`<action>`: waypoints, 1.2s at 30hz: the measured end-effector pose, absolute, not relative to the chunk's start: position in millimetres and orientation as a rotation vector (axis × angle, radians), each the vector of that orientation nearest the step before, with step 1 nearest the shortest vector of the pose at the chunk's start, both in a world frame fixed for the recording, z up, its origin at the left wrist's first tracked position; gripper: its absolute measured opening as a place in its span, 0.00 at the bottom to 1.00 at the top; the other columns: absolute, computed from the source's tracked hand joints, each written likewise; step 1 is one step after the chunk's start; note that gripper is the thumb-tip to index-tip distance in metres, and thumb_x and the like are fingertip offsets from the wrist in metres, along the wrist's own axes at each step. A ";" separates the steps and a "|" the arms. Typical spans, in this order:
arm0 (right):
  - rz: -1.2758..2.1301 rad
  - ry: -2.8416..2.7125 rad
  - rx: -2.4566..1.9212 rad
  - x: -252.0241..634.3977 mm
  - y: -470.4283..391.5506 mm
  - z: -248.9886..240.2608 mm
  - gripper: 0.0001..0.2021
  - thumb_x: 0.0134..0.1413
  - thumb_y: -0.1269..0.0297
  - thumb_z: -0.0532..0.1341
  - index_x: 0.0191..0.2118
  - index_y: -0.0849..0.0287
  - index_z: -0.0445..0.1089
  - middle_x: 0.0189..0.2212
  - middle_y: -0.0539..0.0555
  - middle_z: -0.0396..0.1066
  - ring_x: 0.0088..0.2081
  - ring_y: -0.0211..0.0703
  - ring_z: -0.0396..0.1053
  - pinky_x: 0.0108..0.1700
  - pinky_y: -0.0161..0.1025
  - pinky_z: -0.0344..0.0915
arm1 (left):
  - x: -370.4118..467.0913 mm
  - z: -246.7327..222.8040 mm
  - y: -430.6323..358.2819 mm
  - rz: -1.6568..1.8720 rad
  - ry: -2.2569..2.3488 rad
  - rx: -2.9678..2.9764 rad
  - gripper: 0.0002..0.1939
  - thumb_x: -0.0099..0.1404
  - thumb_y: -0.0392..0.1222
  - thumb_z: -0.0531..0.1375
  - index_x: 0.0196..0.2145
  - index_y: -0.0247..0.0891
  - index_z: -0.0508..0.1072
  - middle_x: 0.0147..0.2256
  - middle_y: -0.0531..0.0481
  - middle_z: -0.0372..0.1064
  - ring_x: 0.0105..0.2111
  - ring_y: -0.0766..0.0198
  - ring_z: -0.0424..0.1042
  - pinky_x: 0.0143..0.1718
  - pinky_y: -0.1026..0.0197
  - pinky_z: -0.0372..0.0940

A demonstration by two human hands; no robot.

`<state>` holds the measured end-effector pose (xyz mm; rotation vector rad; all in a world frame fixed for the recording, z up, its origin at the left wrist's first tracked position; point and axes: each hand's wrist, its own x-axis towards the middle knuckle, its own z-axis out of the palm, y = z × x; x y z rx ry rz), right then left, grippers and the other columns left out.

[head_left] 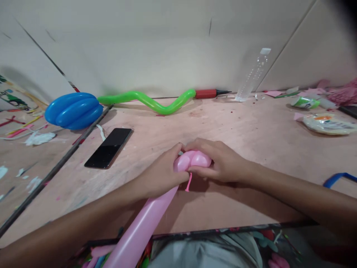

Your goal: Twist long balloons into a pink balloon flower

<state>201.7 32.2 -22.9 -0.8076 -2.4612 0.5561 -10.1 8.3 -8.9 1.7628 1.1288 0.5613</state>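
A black, rectangular smartphone (108, 148) lies on the scuffed pinkish table (223, 124); a clear, white-capped plastic bottle (251, 79) stands beside the off-white wall (156, 44).

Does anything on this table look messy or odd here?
Mostly just mess: white scraps litter the left side, and pink scraps lie by the wall on the right. The bottle looks tilted, though the viewing angle may cause that.

You've got a pale grey wall (156, 48) across the back, w/ a dark seam (41, 49) upper L & a thinner seam (287, 43) upper R. In front of you: a pinkish tabletop (156, 130), scuffed & paint-stained; a dark strip (51, 176) on your L divides it from a 2nd tabletop (16, 154). Light's dim-ish & soft.
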 end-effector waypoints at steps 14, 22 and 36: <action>0.476 -2.586 -0.683 206.0 38.1 -26.2 0.25 0.65 0.47 0.59 0.59 0.58 0.67 0.47 0.58 0.71 0.46 0.49 0.70 0.47 0.44 0.66 | -2.9 -25.0 3.0 0.542 0.833 1.080 0.27 0.55 0.37 0.72 0.49 0.36 0.67 0.30 0.52 0.73 0.26 0.69 0.73 0.29 0.67 0.69; 0.336 -2.615 -0.638 209.9 38.6 -29.1 0.32 0.64 0.38 0.55 0.63 0.57 0.64 0.46 0.58 0.69 0.42 0.48 0.69 0.42 0.43 0.65 | -5.0 -24.7 6.5 0.528 0.764 0.955 0.27 0.55 0.36 0.67 0.52 0.35 0.66 0.30 0.50 0.74 0.25 0.65 0.75 0.27 0.65 0.70; 0.266 -2.587 -0.587 212.3 38.7 -27.6 0.33 0.61 0.36 0.56 0.61 0.55 0.67 0.45 0.57 0.73 0.42 0.46 0.72 0.40 0.40 0.66 | -9.1 -30.5 11.1 0.550 0.704 1.100 0.27 0.57 0.39 0.71 0.52 0.34 0.67 0.33 0.50 0.73 0.25 0.70 0.71 0.28 0.68 0.68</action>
